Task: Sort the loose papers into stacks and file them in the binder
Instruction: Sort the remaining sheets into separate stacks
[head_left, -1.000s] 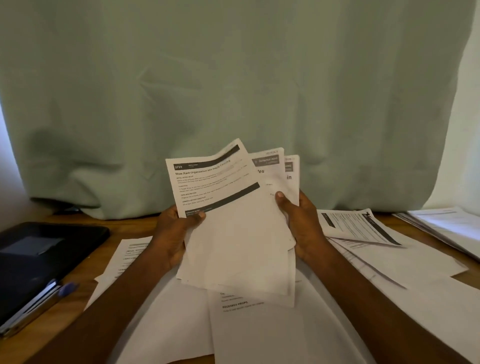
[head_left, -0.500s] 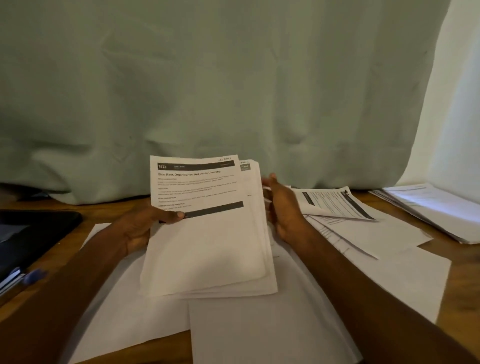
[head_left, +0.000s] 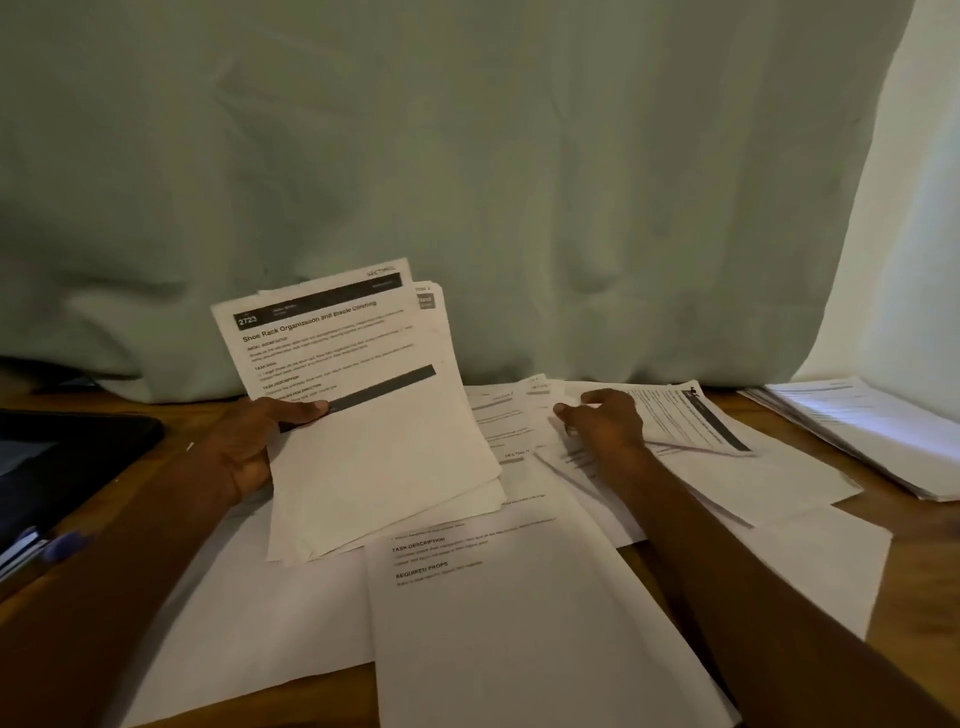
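Right, loose papers cover most of the desk w/ a neater stack far right; the binder, prob. the dark folder, sits at my left. Left hand holds the sorted sheaf, thumb clamped on front, while right hand curls onto a page, though I can't tell if it's pinched yet. Risk: one-handed, the sheaf fans & slips.

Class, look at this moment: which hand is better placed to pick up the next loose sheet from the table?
The right hand: it is already down on the loose sheets, fingers curled at one. The left hand is busy gripping the gathered stack.
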